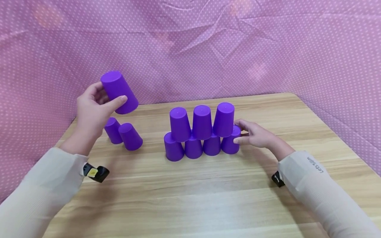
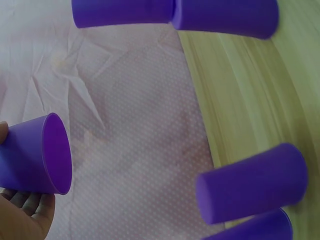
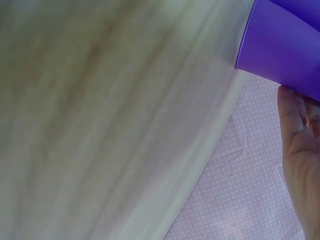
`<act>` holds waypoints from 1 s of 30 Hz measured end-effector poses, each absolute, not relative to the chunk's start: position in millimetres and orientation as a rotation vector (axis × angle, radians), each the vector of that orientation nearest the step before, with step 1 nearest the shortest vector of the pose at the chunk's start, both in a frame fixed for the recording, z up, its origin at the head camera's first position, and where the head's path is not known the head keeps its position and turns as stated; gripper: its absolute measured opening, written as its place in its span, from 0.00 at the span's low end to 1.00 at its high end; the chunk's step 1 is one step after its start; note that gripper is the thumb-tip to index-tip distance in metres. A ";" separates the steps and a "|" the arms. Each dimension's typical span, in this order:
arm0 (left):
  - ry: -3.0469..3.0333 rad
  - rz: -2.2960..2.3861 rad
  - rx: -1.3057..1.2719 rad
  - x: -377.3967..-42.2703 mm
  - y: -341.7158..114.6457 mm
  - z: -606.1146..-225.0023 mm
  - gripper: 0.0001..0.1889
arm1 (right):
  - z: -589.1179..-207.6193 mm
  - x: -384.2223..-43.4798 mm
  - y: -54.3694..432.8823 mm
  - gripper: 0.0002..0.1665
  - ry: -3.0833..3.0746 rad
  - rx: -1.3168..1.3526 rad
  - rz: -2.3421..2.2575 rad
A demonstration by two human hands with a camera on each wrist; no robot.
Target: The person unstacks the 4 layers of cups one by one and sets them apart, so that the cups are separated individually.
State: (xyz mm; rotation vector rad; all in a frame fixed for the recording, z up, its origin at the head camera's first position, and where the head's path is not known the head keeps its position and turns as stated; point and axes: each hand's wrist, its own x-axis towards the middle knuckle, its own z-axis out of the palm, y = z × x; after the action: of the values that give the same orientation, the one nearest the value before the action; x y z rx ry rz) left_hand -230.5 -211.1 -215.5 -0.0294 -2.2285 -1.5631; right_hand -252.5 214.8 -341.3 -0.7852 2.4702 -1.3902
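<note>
In the head view, my left hand (image 1: 93,107) grips a purple cup (image 1: 120,92) in the air, thumb in front and fingers behind. This cup is upside down and tilted; its open mouth shows in the left wrist view (image 2: 57,152). On the table, a row of several upside-down purple cups (image 1: 193,147) carries three more (image 1: 202,122) that straddle the gaps below. My right hand (image 1: 256,134) holds the rightmost lower cup (image 1: 230,144) at its right side, thumb in front, a finger behind. Fingertips (image 3: 286,92) touch that cup in the right wrist view.
Two upside-down purple cups, a front one (image 1: 130,137) and a rear one (image 1: 112,130), stand side by side below my left hand. The wooden table (image 1: 193,198) ends at a pink dotted cloth (image 1: 190,66) behind and on both sides.
</note>
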 end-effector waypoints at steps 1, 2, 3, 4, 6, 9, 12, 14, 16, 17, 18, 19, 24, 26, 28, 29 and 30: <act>-2.225 -1.569 -0.016 -230.5 -213.7 -217.0 0.32 | -341.4 -252.4 214.8 0.29 2.471 -0.787 -1.388; -2.227 -1.564 -0.001 -230.5 -216.4 -218.4 0.33 | -341.5 -252.8 214.8 0.29 2.472 -0.782 -1.386; -2.223 -1.570 0.011 -230.4 -219.1 -219.7 0.33 | -341.5 -253.1 214.8 0.29 2.473 -0.779 -1.383; -2.214 -1.583 0.022 -230.3 -221.8 -221.0 0.33 | -341.4 -253.2 214.8 0.29 2.477 -0.777 -1.378; -2.179 -1.627 0.042 -230.3 -227.3 -223.6 0.33 | -341.3 -253.9 215.2 0.30 2.487 -0.775 -1.367; -2.160 -1.649 0.077 -229.2 -235.5 -227.9 0.34 | -341.5 -255.1 215.7 0.30 2.500 -0.774 -1.351; -2.148 -1.668 0.113 -227.5 -243.5 -232.2 0.34 | -341.8 -255.8 215.6 0.30 2.493 -0.766 -1.351; -2.159 -1.652 0.139 -226.3 -248.5 -235.2 0.35 | -342.0 -255.7 215.2 0.31 2.480 -0.759 -1.356; -2.155 -1.660 0.156 -225.2 -252.8 -237.6 0.35 | -342.0 -255.7 214.8 0.31 2.471 -0.756 -1.362; -2.165 -1.649 0.168 -224.7 -254.8 -238.6 0.35 | -342.0 -255.7 214.8 0.31 2.468 -0.759 -1.363; -2.167 -1.645 0.179 -224.4 -256.3 -239.8 0.36 | -342.0 -255.8 214.8 0.31 2.467 -0.758 -1.365; -2.173 -1.639 0.191 -224.1 -258.0 -241.1 0.36 | -341.9 -255.6 214.8 0.30 2.467 -0.761 -1.365; -2.208 -1.630 0.263 -223.1 -267.6 -250.0 0.38 | -341.6 -255.2 214.9 0.30 2.489 -0.767 -1.353; -2.210 -1.640 0.274 -222.5 -272.4 -255.2 0.39 | -341.4 -254.8 214.8 0.30 2.499 -0.767 -1.346; -2.188 -1.668 0.277 -222.0 -276.8 -261.1 0.39 | -341.2 -254.5 214.7 0.31 2.506 -0.775 -1.341; -2.188 -1.678 0.281 -221.7 -279.1 -264.0 0.40 | -341.1 -254.6 214.8 0.31 2.509 -0.775 -1.340; -2.187 -1.686 0.288 -221.6 -281.2 -266.9 0.40 | -340.8 -254.5 214.3 0.31 2.508 -0.776 -1.343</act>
State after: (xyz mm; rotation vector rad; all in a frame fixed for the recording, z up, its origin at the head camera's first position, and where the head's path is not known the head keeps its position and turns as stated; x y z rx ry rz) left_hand -221.6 -281.2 -266.9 0.2878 -2.1868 -1.6862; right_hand -254.5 214.3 -340.8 -0.7759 2.5080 -1.3427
